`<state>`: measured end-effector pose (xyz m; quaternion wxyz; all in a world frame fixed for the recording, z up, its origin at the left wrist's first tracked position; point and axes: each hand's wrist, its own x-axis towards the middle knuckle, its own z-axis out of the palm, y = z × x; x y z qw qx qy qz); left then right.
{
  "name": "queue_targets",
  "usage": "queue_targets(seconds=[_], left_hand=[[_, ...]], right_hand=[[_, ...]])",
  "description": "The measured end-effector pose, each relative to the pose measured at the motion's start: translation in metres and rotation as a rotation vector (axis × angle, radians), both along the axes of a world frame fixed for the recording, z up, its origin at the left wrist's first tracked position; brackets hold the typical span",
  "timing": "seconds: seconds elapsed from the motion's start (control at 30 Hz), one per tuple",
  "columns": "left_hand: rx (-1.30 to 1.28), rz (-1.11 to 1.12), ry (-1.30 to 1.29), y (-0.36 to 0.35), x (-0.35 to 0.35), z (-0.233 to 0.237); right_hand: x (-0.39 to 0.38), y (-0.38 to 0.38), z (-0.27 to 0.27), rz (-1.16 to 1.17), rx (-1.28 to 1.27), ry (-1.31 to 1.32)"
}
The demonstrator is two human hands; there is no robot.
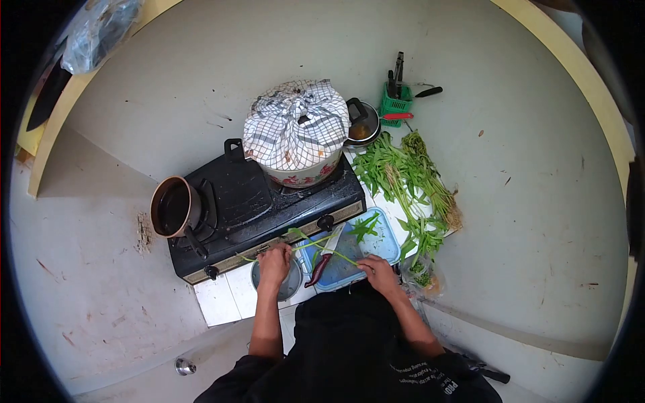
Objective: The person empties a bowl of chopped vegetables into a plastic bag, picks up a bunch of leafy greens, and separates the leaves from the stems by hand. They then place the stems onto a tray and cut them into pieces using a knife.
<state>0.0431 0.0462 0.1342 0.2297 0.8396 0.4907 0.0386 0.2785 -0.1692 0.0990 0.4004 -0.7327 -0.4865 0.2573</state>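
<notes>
My left hand is closed round a green stem, above a round grey metal bowl. My right hand pinches the end of a thin water spinach stem over a blue tray. Thin stems stretch across the gap between both hands. A knife with a dark red handle lies on the tray, its blade pointing away from me under the stems. Cut leaves rest at the tray's far side. My fingers partly hide what the left hand grips.
A black two-burner stove stands beyond the bowl, bearing a cloth-wrapped pot and a brown saucepan. A heap of water spinach lies right of the tray. Behind it are a lidded pan and a green utensil basket.
</notes>
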Motion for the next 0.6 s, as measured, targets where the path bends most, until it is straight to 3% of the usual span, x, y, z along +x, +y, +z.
queue_targets(seconds=[0.1, 0.27, 0.33, 0.43, 0.57, 0.6], left_hand=[[-0.017, 0.003, 0.076, 0.001, 0.003, -0.010], [-0.059, -0.011, 0.248, 0.002, 0.003, -0.031], [-0.083, -0.030, 0.237, -0.003, 0.007, -0.015], [0.189, -0.039, 0.012, -0.013, 0.018, 0.004], [-0.315, -0.064, -0.585, -0.013, 0.049, 0.032], [-0.356, -0.096, -0.591, -0.018, 0.058, 0.039]], right_hand=[[0.010, -0.018, 0.016, -0.005, -0.117, 0.104], [0.027, -0.038, 0.023, -0.063, -0.032, 0.230], [0.030, -0.039, 0.029, -0.104, -0.022, 0.278], [0.031, -0.037, 0.033, -0.141, -0.010, 0.279], [0.027, -0.034, 0.038, -0.142, -0.013, 0.240], [0.025, -0.032, 0.039, -0.146, -0.017, 0.243]])
